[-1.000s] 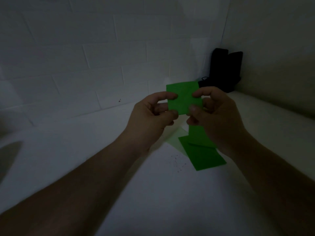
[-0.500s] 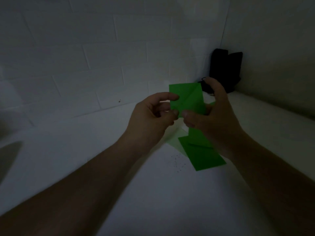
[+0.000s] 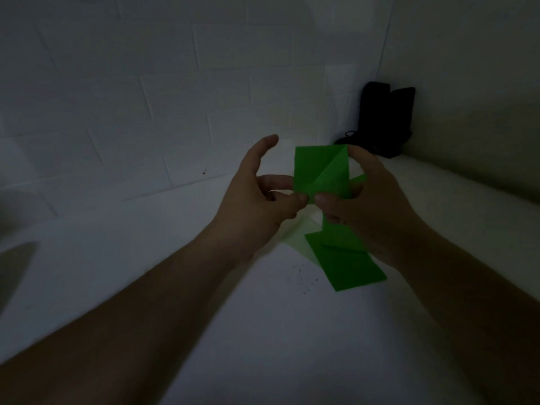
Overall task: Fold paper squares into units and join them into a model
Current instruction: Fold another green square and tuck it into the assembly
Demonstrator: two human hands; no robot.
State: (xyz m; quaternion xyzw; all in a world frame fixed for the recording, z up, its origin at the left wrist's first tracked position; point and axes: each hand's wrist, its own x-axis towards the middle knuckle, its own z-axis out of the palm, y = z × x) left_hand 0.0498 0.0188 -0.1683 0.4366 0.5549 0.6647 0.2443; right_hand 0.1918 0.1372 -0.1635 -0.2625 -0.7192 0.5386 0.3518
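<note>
While pinched at its lower edge by left hand [image 3: 257, 200] and right hand [image 3: 368, 206], folded green paper [image 3: 321, 171] raised above more green sheets [image 3: 344, 258] on white surface [image 3: 263, 331]. No legible writing.

I see a dim room where a white-painted brick wall [image 3: 146, 97] meets a plain side wall [image 3: 467, 68] at a corner on the right. A white tabletop [image 3: 263, 331] runs up to both walls, with a few dark specks [image 3: 304, 276] on it. A black object [image 3: 385, 118] stands in the corner, too dark to identify.
</note>
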